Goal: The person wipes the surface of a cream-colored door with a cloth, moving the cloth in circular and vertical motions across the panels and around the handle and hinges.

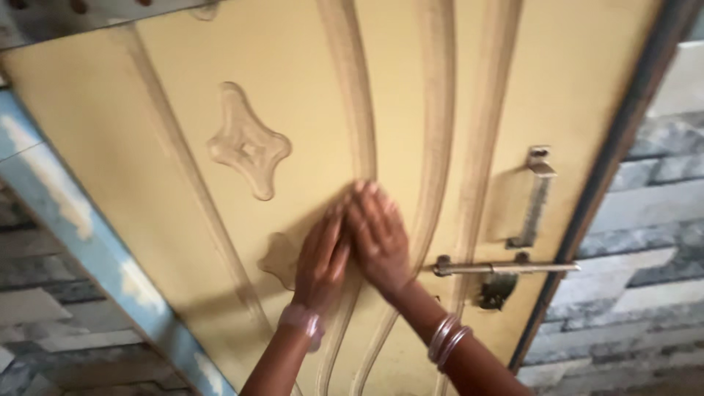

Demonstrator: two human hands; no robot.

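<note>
So you've got both hands flat on the yellow door (293, 110), fingers spread, holding nothing; left hand (321, 258) at about 7 o'clock of the right hand (378, 236), edges touching; looks like the pushing step; the sliding bolt (506, 268) at 3 o'clock looks like it needs checking first, under the pull handle (534, 196).

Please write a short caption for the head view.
Both hands, left hand and right hand, pressed flat against a yellow door.
</note>
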